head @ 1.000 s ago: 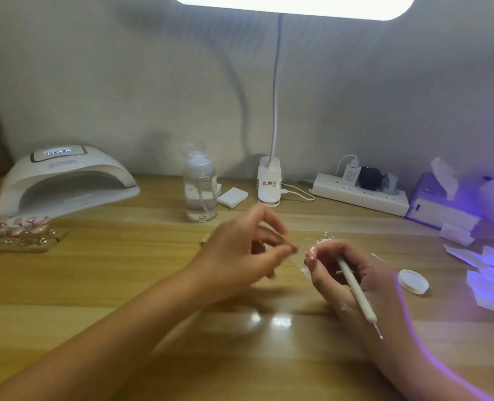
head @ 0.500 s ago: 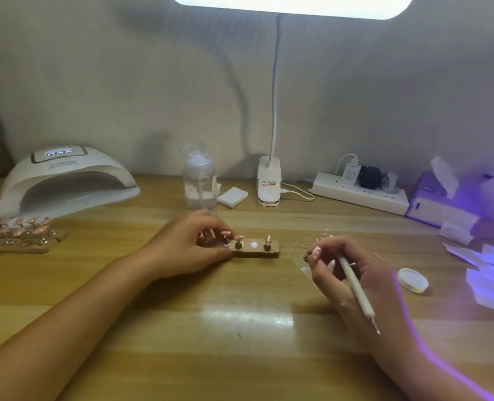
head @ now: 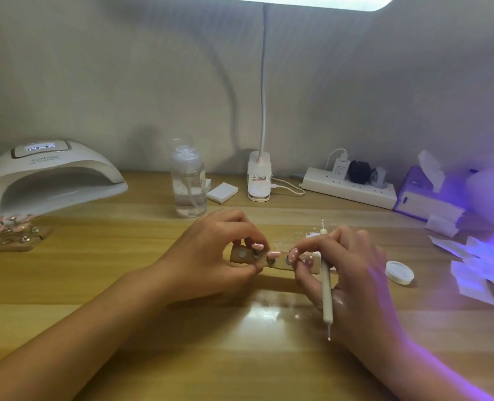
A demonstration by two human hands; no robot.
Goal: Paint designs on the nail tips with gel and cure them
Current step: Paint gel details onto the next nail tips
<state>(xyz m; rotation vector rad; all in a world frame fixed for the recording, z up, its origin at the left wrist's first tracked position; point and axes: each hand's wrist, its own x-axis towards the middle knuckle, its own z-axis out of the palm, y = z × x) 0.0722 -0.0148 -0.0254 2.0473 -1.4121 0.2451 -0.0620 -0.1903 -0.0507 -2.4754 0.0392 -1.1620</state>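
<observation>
wood-grain counter [head: 124,285], lit from above by a desk lamp [head: 258,180]. the white curing lamp [head: 51,175] is stood at the far left with its mouth turned toward the work, presumably to be within reach for curing. a small wooden holder strip [head: 277,266] is seen at centre; its left end is pinched by the left hand [head: 211,256], judged to steady it. the right hand [head: 352,273] is curled round a dotting pen [head: 326,287], parked along the palm so that the fingertips are freed for the strip's right end. pink nail tips [head: 274,254] are mounted on the strip; whether the dotted nail at the right fingertips is a tip cannot be told.
</observation>
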